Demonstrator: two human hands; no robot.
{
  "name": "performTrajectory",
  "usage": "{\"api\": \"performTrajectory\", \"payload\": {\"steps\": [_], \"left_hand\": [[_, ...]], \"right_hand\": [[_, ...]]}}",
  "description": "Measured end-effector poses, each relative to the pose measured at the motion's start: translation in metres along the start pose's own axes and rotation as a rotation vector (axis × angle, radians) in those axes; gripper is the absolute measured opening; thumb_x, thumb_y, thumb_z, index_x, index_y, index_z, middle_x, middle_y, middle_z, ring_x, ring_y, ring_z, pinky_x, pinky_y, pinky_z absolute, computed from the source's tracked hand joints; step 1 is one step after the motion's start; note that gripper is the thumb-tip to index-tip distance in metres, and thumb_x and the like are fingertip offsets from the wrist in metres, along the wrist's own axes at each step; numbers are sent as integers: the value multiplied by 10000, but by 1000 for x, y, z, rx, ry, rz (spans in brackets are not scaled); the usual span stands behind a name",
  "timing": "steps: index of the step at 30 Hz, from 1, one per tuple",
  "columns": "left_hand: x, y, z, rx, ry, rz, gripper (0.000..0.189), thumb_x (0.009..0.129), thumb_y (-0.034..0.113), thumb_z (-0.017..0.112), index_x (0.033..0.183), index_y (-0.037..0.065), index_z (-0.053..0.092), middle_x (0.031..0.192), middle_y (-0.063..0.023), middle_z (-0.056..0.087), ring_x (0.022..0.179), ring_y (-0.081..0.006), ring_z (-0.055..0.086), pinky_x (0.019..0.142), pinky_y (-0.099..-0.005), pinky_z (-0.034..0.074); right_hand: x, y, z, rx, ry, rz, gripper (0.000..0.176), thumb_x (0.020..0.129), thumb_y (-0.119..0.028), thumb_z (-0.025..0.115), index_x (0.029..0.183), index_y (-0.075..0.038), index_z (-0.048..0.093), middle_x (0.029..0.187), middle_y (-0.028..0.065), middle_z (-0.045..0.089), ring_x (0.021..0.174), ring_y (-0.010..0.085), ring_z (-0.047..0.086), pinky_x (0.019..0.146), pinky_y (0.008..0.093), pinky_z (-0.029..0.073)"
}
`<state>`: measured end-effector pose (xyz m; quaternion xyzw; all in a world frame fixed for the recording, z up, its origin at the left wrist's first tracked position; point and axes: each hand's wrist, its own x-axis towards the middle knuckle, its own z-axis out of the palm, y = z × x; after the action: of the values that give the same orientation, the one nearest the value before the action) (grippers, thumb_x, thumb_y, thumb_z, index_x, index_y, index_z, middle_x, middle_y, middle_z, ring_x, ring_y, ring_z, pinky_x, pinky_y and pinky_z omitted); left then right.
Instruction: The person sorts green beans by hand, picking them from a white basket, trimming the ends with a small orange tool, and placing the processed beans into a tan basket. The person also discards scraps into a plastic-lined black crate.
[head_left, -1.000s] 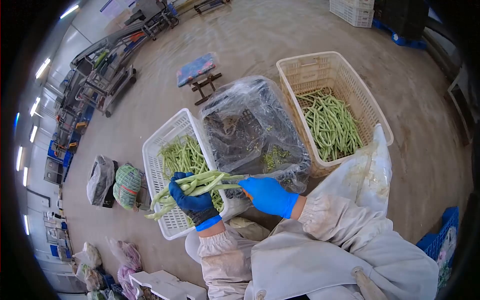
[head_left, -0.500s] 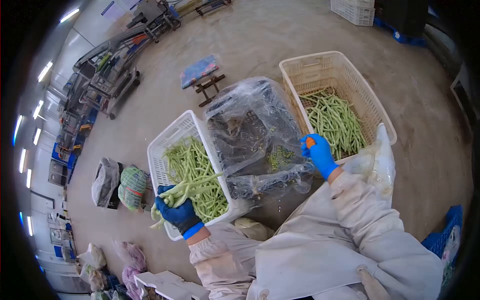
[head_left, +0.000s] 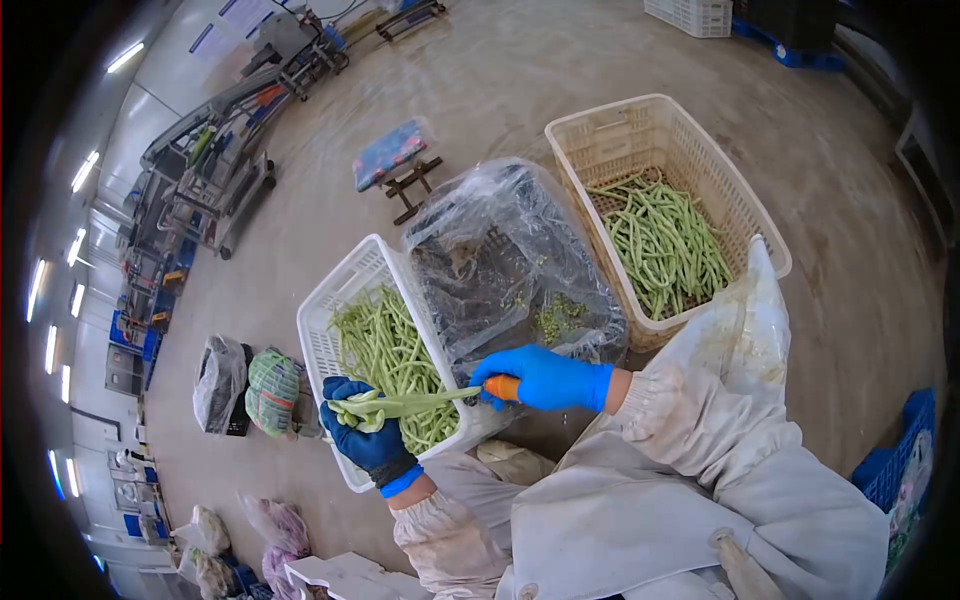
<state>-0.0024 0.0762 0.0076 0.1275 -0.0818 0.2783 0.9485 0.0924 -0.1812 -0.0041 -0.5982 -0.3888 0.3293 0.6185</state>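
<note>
left hand (head_left: pixel 368 440), dark blue glove: fingers (head_left: pixel 348 392) were curled shut around a small bunch of green beans (head_left: pixel 415 403). the thumb pressed over the top of the bunch. the pods lay roughly level, with short stubs poking out on the outer side of the fist. the long ends ran across toward the other hand.

right hand (head_left: pixel 548 378), bright blue glove: fingers (head_left: pixel 492 368) were closed in a fist around an orange-handled tool (head_left: pixel 504 388). only the orange end showed past the knuckles, and the working edge could not be made out. the tool's end sat at the tips of the held pods, touching or very nearly so.

surroundings, relative to the fingers:
- white basket (head_left: pixel 318 345) lay directly under and behind the left fingers, part filled with loose beans (head_left: pixel 385 340).
- plastic-lined crate (head_left: pixel 500 230) sat just beyond the right fingers, between the two baskets. a small heap of green trimmings (head_left: pixel 558 318) lay on the plastic near the right knuckles.
- beige basket (head_left: pixel 600 112) stood farther out past the right hand, holding darker sorted beans (head_left: pixel 665 245).
- both hands hovered near each other, joined only by the bunch.
</note>
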Motion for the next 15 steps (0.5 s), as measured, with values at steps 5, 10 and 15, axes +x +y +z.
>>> {"api": "performTrajectory", "payload": {"steps": [5,10,15], "left_hand": [[2,0,-7,-81,-44,-46,298,867,126,573,1113,-19,487,887,-48,536,800,-146,521,726,-297,453],[1,-2,-9,-157,1,-48,263,862,124,572,1072,-12,490,879,-42,531,791,-150,520,721,-302,450],[1,2,-10,23,30,-12,162,850,95,562,987,41,495,832,-12,513,757,-137,509,711,-297,439]], "right_hand": [[-3,4,4,-1,89,35,196,894,-113,484,1025,-7,585,814,101,611,708,167,564,677,321,463],[-5,2,7,-18,92,16,178,890,-117,492,1000,-12,583,811,107,609,705,177,570,667,339,464],[-9,14,11,-153,318,-128,159,882,-112,509,994,-19,576,807,113,606,703,189,577,663,358,466]]}}
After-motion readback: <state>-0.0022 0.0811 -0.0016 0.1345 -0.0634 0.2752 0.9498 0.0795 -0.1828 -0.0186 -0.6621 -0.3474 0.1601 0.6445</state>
